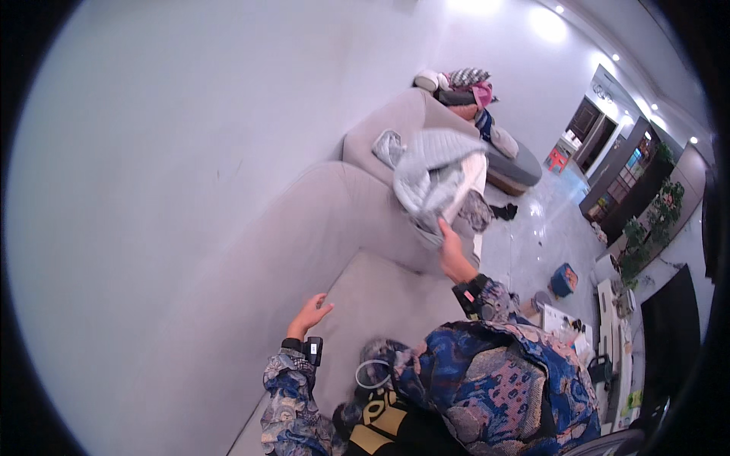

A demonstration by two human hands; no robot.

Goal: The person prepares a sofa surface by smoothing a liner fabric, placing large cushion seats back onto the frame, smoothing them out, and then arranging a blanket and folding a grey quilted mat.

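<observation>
My right hand (pixel 456 253) grips the lower edge of a light grey quilted cloth (pixel 439 151). The cloth is blurred, its folds raised over the sofa arm (pixel 370 205); whether it is a garment or a cover I cannot tell. Cream fabric (pixel 472 171) shows beside it, with a crumpled patterned grey cloth (pixel 476 211) lower down. Nothing is in my left hand (pixel 311 315), which hovers with fingers apart above the grey sofa seat (pixel 376 285). Both wrists carry dark straps.
Piled cushions and clothes (pixel 470 91) sit at the sofa's far end. A black cloth item (pixel 505 212) hangs or lies by the patterned cloth. To the right are a blue bin (pixel 563 280), a cluttered white table (pixel 553 319) and a leafy plant (pixel 650 233). A red stool (pixel 556 160) stands farther back.
</observation>
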